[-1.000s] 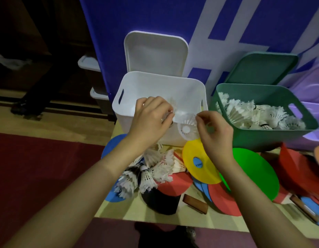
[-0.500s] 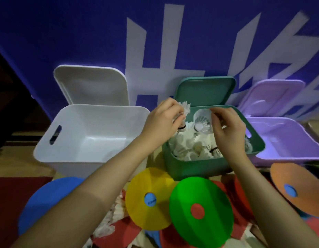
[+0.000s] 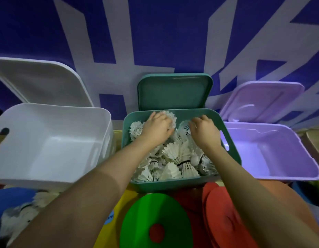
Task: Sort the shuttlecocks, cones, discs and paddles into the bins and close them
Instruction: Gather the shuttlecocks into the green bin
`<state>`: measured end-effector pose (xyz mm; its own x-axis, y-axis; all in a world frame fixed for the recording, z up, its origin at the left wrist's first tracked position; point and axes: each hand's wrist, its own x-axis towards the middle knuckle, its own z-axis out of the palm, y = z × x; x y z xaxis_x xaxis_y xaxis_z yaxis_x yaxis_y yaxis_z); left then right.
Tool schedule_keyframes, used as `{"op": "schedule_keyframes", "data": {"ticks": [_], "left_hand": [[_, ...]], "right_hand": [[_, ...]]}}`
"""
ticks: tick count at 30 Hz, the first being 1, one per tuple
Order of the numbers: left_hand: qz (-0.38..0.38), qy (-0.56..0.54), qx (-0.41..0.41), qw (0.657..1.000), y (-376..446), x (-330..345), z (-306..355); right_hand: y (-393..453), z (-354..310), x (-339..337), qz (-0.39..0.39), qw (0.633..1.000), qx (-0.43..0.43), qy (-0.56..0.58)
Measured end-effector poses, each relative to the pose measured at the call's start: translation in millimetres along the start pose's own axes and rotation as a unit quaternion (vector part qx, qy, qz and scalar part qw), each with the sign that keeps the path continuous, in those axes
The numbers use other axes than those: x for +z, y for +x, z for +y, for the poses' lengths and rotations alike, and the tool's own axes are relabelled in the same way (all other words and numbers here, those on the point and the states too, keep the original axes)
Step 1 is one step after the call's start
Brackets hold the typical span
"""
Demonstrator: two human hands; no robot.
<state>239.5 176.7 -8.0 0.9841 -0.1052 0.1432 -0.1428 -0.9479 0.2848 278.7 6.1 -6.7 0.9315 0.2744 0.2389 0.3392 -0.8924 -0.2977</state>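
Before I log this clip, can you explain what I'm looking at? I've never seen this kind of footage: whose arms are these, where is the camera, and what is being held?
There is no robot here. A person wears one wide-angle camera on the head, looking forward and down, so the two bare arms are their own. Both hands are inside the green bin, which holds a pile of shuttlecocks. The left hand grips a shuttlecock at the far side of the bin. The right hand has curled fingers among the shuttlecocks; whether it grips one I cannot tell. A white bin stands left, a purple bin right, all three lids open. Nearer lie a green disc and red discs.
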Motion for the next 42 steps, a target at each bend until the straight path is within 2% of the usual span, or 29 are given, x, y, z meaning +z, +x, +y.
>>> {"op": "schedule_keyframes", "data": {"ticks": [3,7,12,16,21,32,35,39,42], "left_hand": [[-0.047,0.045,0.011,0.998,-4.2,-4.5,-2.2],[0.031,0.034,0.025,0.999,-18.3,-30.4,-2.9],[0.127,0.047,0.051,0.990,-53.9,-82.1,-7.9],[0.145,0.058,0.041,0.987,-97.0,-116.4,-21.2],[0.146,0.060,0.030,0.987,-167.9,-149.0,-55.7],[0.053,0.055,-0.020,0.997,-322.1,-152.0,-192.3],[0.025,0.047,-0.037,0.998,-352.2,-142.2,-216.1],[-0.075,0.036,-0.081,0.993,-388.2,-127.5,-232.8],[-0.135,0.041,-0.110,0.984,-409.9,-117.7,-239.3]], "right_hand": [[-6.5,0.5,2.0,-0.031,0.999,-0.006,-0.009],[-16.9,-15.1,-10.3,0.009,0.999,-0.021,0.048],[-41.3,-61.1,-36.1,0.089,0.986,-0.094,0.110],[-65.1,-107.1,-49.1,0.118,0.974,-0.142,0.134],[-96.4,-171.3,-46.2,0.100,0.966,-0.178,0.160],[-191.5,-316.4,46.7,-0.035,0.952,-0.205,0.224],[-208.9,-333.8,79.5,-0.116,0.952,-0.211,0.190],[-225.1,-349.8,115.7,-0.235,0.935,-0.248,0.092],[-229.5,-357.3,128.8,-0.225,0.938,-0.261,0.036]]}}
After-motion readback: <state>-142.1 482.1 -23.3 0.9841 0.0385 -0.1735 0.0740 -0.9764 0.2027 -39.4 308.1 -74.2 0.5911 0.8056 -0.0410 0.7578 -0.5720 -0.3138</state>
